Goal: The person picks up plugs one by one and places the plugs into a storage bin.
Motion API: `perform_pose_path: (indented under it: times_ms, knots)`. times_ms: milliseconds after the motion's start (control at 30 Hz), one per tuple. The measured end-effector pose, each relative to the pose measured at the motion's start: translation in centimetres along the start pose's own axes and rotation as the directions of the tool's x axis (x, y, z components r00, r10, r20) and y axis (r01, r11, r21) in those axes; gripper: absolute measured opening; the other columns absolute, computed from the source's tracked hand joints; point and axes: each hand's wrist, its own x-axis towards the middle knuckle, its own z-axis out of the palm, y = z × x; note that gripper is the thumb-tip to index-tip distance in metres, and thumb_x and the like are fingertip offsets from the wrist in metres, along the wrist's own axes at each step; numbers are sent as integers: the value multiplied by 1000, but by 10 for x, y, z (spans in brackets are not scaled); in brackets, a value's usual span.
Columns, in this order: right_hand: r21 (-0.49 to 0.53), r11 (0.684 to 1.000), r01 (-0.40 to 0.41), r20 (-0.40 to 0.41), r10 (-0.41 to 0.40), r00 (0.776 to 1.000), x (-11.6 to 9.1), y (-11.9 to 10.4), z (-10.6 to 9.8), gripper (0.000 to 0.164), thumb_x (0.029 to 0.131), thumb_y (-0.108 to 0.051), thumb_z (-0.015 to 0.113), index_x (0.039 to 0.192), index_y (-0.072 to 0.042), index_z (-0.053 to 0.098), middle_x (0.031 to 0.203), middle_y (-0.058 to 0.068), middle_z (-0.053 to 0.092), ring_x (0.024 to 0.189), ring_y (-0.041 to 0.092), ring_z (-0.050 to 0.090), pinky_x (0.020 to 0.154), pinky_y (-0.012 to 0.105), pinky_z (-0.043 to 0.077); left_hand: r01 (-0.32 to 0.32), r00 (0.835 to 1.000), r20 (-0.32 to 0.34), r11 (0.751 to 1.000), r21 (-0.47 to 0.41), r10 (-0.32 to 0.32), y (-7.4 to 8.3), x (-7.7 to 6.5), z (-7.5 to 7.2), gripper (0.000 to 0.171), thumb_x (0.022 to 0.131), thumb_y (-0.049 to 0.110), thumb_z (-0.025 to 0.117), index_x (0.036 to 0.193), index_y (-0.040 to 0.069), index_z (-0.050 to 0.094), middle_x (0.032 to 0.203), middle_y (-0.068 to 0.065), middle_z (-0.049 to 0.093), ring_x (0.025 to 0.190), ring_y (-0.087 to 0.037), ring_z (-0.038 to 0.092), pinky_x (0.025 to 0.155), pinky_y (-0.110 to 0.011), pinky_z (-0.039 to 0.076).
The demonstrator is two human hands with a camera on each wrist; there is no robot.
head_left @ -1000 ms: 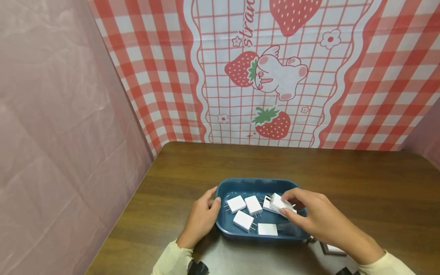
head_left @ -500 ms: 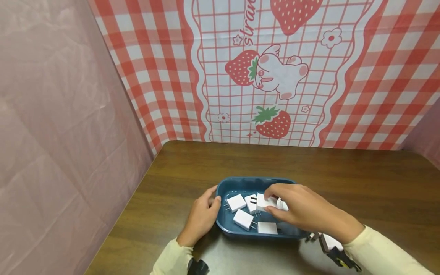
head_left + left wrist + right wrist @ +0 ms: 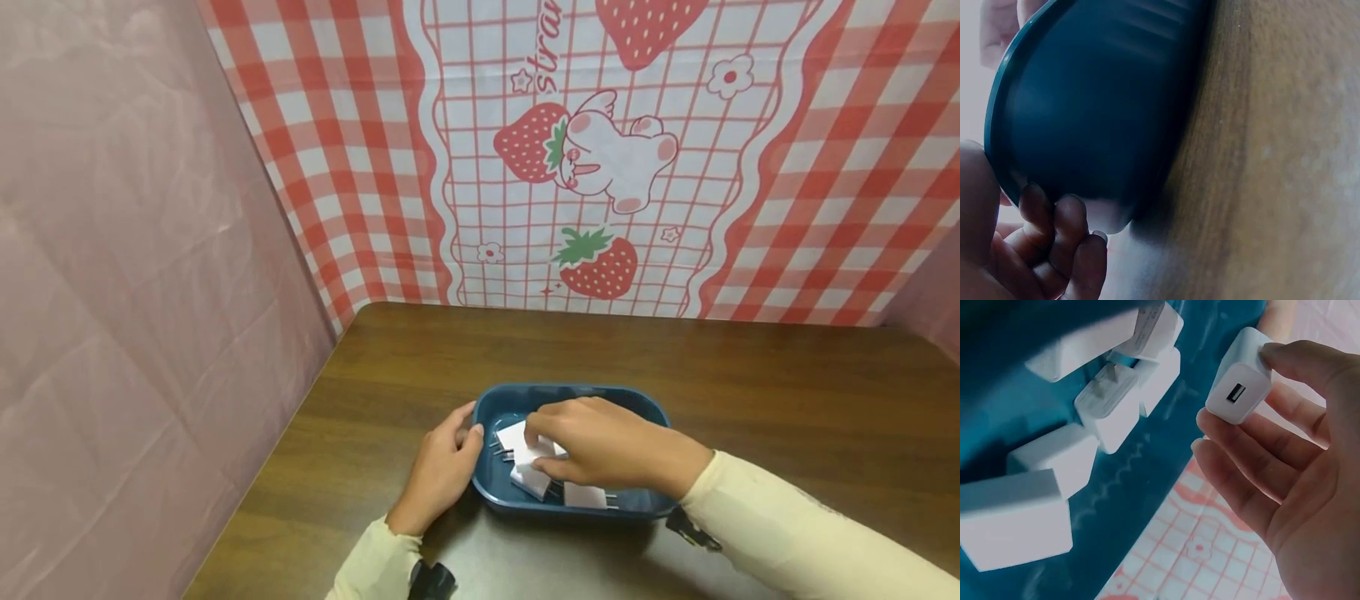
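Note:
A blue plastic tub [image 3: 600,392] stands on the table, with several white USB wall chargers [image 3: 585,496] lying in it. My right hand [image 3: 615,446] is over the tub and pinches one white charger [image 3: 1241,381] between thumb and fingers; its USB port shows in the right wrist view. In the head view that charger hangs above the left group and partly hides others. At the tub's left end my left hand [image 3: 438,471] grips the rim. In the left wrist view its curled fingers [image 3: 1069,231] touch the outer wall.
The tub rests on a brown wooden table [image 3: 420,358]. Behind the table hangs a red-checked strawberry cloth [image 3: 600,267], and a pink cloth [image 3: 150,292] hangs at the left. A dark object [image 3: 693,531] shows under the right sleeve.
My right hand has carried the charger leftward across the tub, from its right side to above the left group of chargers. The left hand has stayed at the rim.

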Motion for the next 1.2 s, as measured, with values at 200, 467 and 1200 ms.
perform_pose_path:
  times_ms: [200, 467, 1200]
  knots:
    - [-37, 997, 72, 53, -70, 996, 19, -7, 7, 13, 91, -29, 73, 98, -19, 68, 90, -10, 65, 66, 1, 52, 61, 24, 48, -18, 1000, 2, 1000, 13, 18, -1, -1, -1, 41, 100, 20, 58, 138, 8, 59, 63, 8, 56, 57, -9, 52, 60, -29, 43]
    - [-65, 987, 145, 132, -135, 982, 33, -18, 14, 15, 91, -28, 73, 101, -18, 71, 92, -12, 67, 71, -2, 55, 64, 23, 50, -20, 1000, 5, 1000, 5, 20, -1, 0, -2, 41, 100, 21, 57, 139, 8, 59, 63, 9, 57, 57, -8, 51, 60, -28, 43]
    - [-36, 999, -26, -22, 25, 999, -17, 8, -13, 22, 94, -27, 70, 112, -15, 72, 108, -6, 69, 94, 10, 66, 79, 36, 55, 3, 1000, 9, 1000, -22, -3, 1, 1, -1, 41, 100, 21, 57, 139, 6, 58, 72, 4, 66, 63, -10, 58, 64, -31, 46]
